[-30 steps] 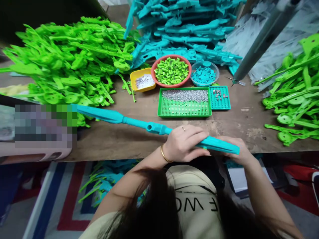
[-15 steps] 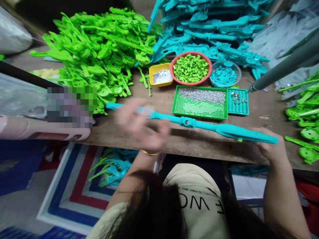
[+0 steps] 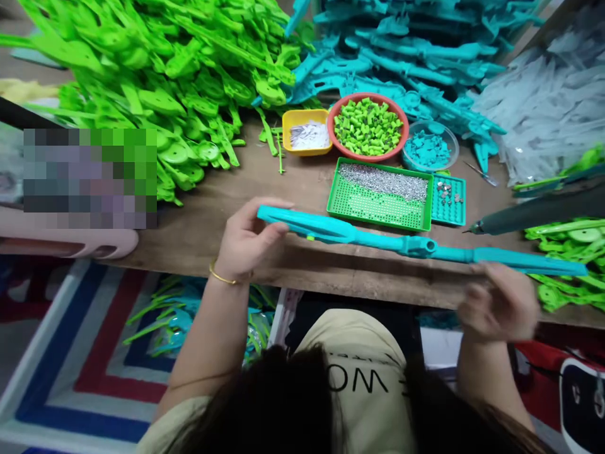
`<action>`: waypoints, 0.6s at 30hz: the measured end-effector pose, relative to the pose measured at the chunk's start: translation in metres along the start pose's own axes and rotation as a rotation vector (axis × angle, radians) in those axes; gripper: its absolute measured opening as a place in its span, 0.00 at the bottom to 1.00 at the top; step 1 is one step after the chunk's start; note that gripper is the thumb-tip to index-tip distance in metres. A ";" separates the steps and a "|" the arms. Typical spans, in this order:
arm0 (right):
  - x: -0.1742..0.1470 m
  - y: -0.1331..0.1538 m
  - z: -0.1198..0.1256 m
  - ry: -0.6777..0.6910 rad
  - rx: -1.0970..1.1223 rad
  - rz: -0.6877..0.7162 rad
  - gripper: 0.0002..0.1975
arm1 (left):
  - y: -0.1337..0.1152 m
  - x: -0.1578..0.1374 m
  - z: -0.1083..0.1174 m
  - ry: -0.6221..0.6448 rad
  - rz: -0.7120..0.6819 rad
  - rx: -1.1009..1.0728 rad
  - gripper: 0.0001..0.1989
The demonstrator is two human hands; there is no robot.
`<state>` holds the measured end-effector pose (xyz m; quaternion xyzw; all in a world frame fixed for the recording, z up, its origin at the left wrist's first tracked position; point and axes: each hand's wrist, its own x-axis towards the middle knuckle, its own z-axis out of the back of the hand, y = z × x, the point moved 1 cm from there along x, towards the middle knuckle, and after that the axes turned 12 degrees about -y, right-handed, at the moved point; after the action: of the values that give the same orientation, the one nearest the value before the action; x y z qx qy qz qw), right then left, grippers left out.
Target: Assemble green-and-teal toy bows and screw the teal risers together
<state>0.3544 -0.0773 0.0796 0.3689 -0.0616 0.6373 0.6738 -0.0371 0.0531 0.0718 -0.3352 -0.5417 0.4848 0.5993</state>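
A long turquoise plastic part (image 3: 368,238) lies level over the table's front edge, with a round collar near its middle and a small yellow-green peg under its wide left section. My left hand (image 3: 248,243) is closed on the left end, thumb in front and fingers behind. Beneath the narrower right section is my right hand (image 3: 505,306), somewhat blurred, its fingers loosely curled and the thumb apart from them. Its fingertips come close to the part; whether they touch it I cannot tell. Beyond the part sits a green perforated tray (image 3: 378,211) of small silvery pieces.
Piles of green parts (image 3: 189,82) and turquoise parts (image 3: 416,57) stand behind. A yellow dish (image 3: 307,150), a red bowl (image 3: 368,157), a clear tub (image 3: 431,165) and a small turquoise tray (image 3: 456,217) line the middle. A dark tool (image 3: 543,211) hangs at right.
The turquoise part has turned end for end: its wide section with the peg is now at left. My left hand has taken that end; my right hand has let go of it.
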 end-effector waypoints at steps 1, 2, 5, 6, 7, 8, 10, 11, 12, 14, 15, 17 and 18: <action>0.000 0.010 -0.002 0.018 0.014 0.018 0.21 | -0.005 -0.005 -0.001 0.023 -0.006 -0.012 0.18; 0.002 0.017 -0.005 0.037 0.030 0.038 0.19 | -0.009 -0.009 -0.001 0.040 -0.014 -0.031 0.17; 0.018 0.029 -0.012 0.099 0.096 0.127 0.13 | -0.014 -0.018 -0.002 0.084 -0.032 -0.078 0.14; 0.025 0.032 -0.014 0.113 0.132 0.170 0.11 | -0.014 -0.020 -0.002 0.095 -0.036 -0.082 0.14; 0.031 0.036 -0.015 0.132 0.171 0.216 0.09 | -0.016 -0.021 -0.002 0.102 -0.035 -0.082 0.14; 0.037 0.042 -0.015 0.150 0.199 0.262 0.08 | -0.017 -0.023 -0.003 0.103 -0.033 -0.075 0.15; 0.045 0.058 -0.016 0.165 0.184 0.336 0.07 | -0.023 -0.026 -0.006 0.095 -0.034 -0.044 0.15; 0.047 0.069 -0.017 0.172 0.156 0.369 0.08 | -0.027 -0.027 -0.009 0.097 -0.043 -0.021 0.14; 0.048 0.082 -0.021 0.181 0.121 0.400 0.11 | -0.031 -0.028 -0.013 0.105 -0.059 0.003 0.14; 0.046 0.107 -0.033 0.233 0.139 0.486 0.22 | -0.037 -0.030 -0.022 0.146 -0.123 0.036 0.14; 0.045 0.117 -0.041 0.264 0.182 0.521 0.27 | -0.037 -0.030 -0.026 0.174 -0.167 0.052 0.15; 0.043 0.130 -0.058 0.284 0.280 0.542 0.28 | -0.031 -0.028 -0.031 0.255 -0.247 0.118 0.20; 0.043 0.132 -0.065 0.283 0.318 0.539 0.26 | -0.025 -0.026 -0.033 0.306 -0.268 0.174 0.22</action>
<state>0.2172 -0.0161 0.1116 0.3479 0.0374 0.8388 0.4170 0.0017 0.0245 0.0807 -0.2766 -0.4402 0.3892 0.7604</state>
